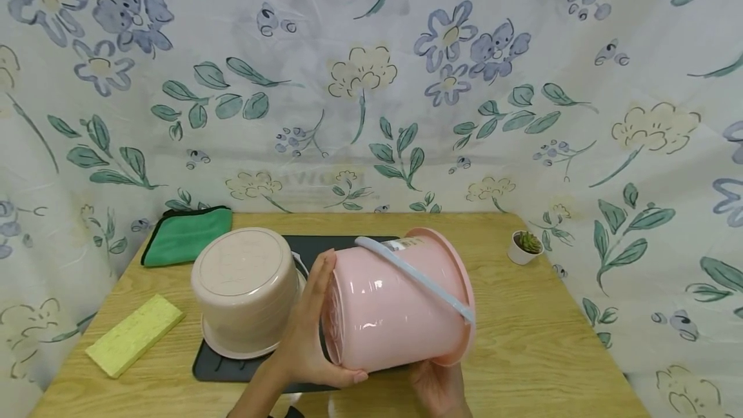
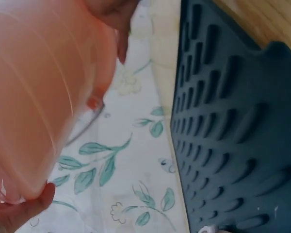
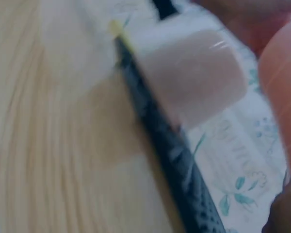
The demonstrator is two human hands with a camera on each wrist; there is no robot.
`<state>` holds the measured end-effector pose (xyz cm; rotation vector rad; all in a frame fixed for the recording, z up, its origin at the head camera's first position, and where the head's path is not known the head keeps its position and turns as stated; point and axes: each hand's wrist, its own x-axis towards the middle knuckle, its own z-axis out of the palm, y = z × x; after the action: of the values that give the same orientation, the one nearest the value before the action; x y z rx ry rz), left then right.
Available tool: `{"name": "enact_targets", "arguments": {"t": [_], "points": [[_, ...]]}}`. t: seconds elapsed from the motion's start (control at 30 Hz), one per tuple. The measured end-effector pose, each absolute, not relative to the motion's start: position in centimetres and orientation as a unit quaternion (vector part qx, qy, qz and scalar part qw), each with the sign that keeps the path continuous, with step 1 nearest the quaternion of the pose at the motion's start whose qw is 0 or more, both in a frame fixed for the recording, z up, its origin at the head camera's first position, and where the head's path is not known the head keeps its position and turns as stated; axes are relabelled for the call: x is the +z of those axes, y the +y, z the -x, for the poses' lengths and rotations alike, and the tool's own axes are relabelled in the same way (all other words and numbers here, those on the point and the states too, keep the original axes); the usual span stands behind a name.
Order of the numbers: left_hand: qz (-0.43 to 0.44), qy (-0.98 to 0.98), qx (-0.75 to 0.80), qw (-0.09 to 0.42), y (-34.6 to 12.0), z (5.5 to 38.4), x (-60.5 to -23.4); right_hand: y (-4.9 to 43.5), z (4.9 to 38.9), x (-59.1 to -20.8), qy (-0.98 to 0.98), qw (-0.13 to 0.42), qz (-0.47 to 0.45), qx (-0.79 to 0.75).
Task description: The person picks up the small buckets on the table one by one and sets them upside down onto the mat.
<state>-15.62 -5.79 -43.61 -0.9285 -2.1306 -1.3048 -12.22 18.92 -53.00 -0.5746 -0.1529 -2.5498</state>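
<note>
A pink bucket (image 1: 400, 305) with a pale blue handle (image 1: 420, 276) lies tipped on its side in the air, mouth to the right. My left hand (image 1: 304, 344) grips its base, thumb along the lower side and fingers over the upper edge. Under the rim, my right hand (image 1: 440, 387) holds the bucket from below, its fingers partly hidden in the head view. Beneath is a dark ridged drying mat (image 2: 233, 126). Just left of the bucket, an upside-down beige basin (image 1: 246, 289) rests on that mat.
A green cloth (image 1: 188, 236) with black edging lies at the back left. In front of it is a yellow sponge block (image 1: 135, 335). A small potted succulent (image 1: 525, 247) stands at the right on the wooden table (image 1: 534, 340). Floral fabric (image 1: 360, 115) hangs behind.
</note>
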Motion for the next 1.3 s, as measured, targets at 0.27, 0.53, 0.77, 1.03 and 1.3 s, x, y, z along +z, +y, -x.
{"name": "enact_targets", "arguments": {"t": [0.27, 0.53, 0.77, 1.03, 1.3], "points": [[0.306, -0.823, -0.392, 0.272, -5.8, 15.5, -42.1, 21.6, 13.7, -52.6, 0.284, 0.243, 0.198, -0.906], [0.254, -0.878, -0.313, 0.256, -6.1, 15.5, -40.6, 23.8, 14.8, -50.8, 0.646, 0.162, 0.078, -0.741], [0.231, -0.896, -0.283, 0.252, -6.2, 15.3, -40.3, 24.5, 15.4, -51.0, 0.747, 0.107, 0.11, -0.647], [0.216, -0.906, -0.251, 0.262, -6.3, 15.3, -40.3, 25.0, 16.3, -51.5, 0.805, 0.018, 0.182, -0.564], [0.213, -0.912, -0.221, 0.273, -6.0, 15.2, -39.9, 25.5, 16.7, -51.7, 0.831, -0.014, 0.222, -0.51]]}}
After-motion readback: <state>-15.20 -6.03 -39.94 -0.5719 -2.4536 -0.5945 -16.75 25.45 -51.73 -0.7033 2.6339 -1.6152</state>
